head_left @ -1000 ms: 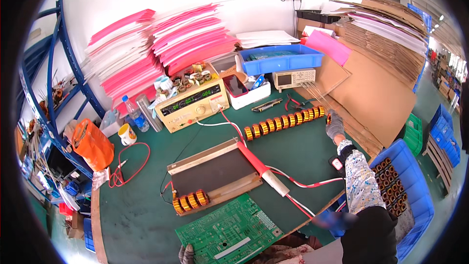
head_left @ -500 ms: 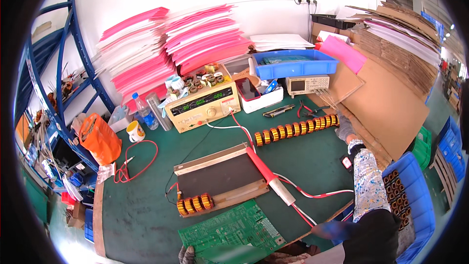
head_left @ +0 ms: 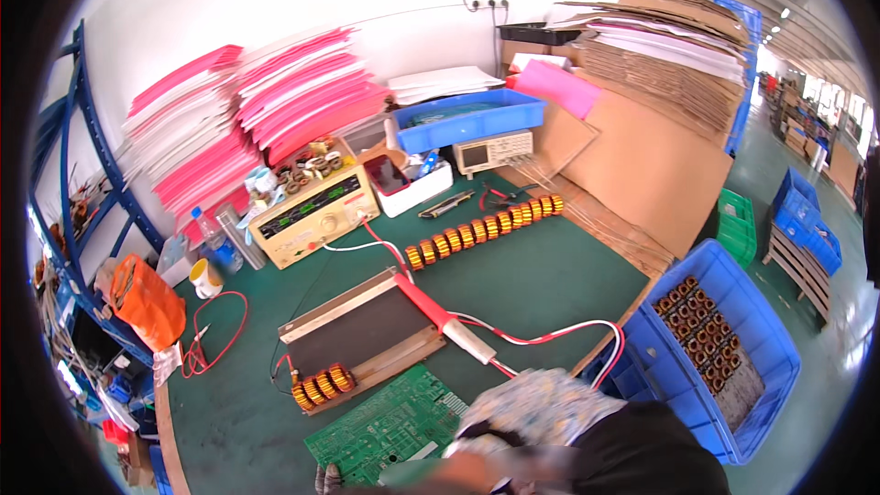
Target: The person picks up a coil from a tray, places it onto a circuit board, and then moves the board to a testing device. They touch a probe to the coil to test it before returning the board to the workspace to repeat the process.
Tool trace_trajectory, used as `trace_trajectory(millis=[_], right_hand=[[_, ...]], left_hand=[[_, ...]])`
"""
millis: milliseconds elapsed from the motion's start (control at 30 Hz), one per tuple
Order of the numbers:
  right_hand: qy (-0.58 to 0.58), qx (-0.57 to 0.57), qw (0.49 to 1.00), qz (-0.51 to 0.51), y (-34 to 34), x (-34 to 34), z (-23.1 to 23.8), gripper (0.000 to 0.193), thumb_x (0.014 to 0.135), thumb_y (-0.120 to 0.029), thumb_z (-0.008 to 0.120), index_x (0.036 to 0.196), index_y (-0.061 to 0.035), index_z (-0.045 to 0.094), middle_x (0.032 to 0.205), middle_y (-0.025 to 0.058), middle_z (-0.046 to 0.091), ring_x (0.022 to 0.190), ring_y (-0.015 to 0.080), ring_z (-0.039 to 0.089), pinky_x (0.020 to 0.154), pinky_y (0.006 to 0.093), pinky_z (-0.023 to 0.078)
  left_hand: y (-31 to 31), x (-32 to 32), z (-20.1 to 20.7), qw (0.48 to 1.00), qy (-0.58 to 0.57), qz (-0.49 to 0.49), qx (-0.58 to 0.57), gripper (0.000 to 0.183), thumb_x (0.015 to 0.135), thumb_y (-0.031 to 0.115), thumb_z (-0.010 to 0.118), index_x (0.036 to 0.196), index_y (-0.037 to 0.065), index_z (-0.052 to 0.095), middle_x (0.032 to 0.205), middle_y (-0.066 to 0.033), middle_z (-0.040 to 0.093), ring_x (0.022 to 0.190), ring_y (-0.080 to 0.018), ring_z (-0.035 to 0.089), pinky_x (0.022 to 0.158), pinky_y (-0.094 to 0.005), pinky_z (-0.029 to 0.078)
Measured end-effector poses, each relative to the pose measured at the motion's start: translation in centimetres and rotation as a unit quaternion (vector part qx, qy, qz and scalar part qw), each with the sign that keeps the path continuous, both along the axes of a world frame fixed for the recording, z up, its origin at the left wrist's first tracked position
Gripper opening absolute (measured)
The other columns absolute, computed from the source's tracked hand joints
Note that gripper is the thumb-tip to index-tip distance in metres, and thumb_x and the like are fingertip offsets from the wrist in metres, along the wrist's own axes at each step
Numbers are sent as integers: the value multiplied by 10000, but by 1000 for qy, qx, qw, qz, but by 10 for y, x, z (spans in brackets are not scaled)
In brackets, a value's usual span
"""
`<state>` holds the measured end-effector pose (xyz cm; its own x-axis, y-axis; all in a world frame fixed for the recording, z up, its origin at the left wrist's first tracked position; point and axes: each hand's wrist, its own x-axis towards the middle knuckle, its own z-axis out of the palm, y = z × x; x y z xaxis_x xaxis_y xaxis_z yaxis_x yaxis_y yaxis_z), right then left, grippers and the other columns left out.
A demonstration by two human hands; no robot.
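Observation:
At the bottom edge, the gloved fingertips of my left hand [head_left: 328, 479] lie together at the lower-left edge of a green circuit board [head_left: 380, 422], gripping it; the rest of that hand is out of the picture. My right arm, in a patterned sleeve [head_left: 541, 403], reaches leftward across the board's near side. Its hand [head_left: 454, 474] is smeared and partly cut off, so its fingers do not show. Beyond the board lies a dark panel with wooden strips [head_left: 362, 335], with several copper-wound coils [head_left: 321, 387] at its near-left end. A red-and-white probe [head_left: 445, 316] rests across its right side.
A row of copper-wound coils [head_left: 486, 229] stretches over the green table [head_left: 568, 284]. Behind stand a cream power supply [head_left: 312, 220], a small oscilloscope [head_left: 493, 154] and a blue tray [head_left: 472, 126]. A blue bin [head_left: 761, 348] with many coils stands at right; an orange bag [head_left: 147, 302] at left.
My right hand has come back from the far end of the coil row to the near side of the circuit board. The view has turned right. My left fingertips stay at the board.

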<state>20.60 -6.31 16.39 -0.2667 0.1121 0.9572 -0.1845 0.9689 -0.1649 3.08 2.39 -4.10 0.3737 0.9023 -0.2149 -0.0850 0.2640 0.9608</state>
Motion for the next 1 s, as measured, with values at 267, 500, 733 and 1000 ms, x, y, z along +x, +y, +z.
trace_trajectory(millis=[267,500,733,1000], right_hand=[[-64,-52,981,-175,-16,-8,-53,542,851,-304,646,1300,-42,491,1197,192,591,1089,344,577,939,415,443],[-128,-95,937,-311,-142,95,-45,508,848,-253,617,1286,-30,489,1218,204,563,1120,348,549,959,420,422],[-172,-131,893,-394,-90,90,-71,476,844,-201,588,1271,-18,487,1239,216,536,1151,353,521,980,426,402],[-364,-338,745,-446,89,-29,-46,411,824,-169,572,1193,-5,498,1168,215,539,1106,355,525,953,445,404]], left_hand=[[-8,32,-14,998,-56,-42,-9,456,886,336,626,1203,18,549,1116,-72,596,971,-169,545,851,-312,445],[-18,69,-31,991,-111,-65,-22,424,884,326,621,1171,19,565,1080,-70,606,925,-163,556,817,-302,453],[-35,77,-29,989,-139,-39,-30,393,882,315,616,1139,20,581,1044,-68,617,879,-156,566,782,-292,460],[-28,-30,18,988,-96,112,43,359,880,304,610,1102,22,599,1003,-65,629,827,-148,579,742,-282,468]])
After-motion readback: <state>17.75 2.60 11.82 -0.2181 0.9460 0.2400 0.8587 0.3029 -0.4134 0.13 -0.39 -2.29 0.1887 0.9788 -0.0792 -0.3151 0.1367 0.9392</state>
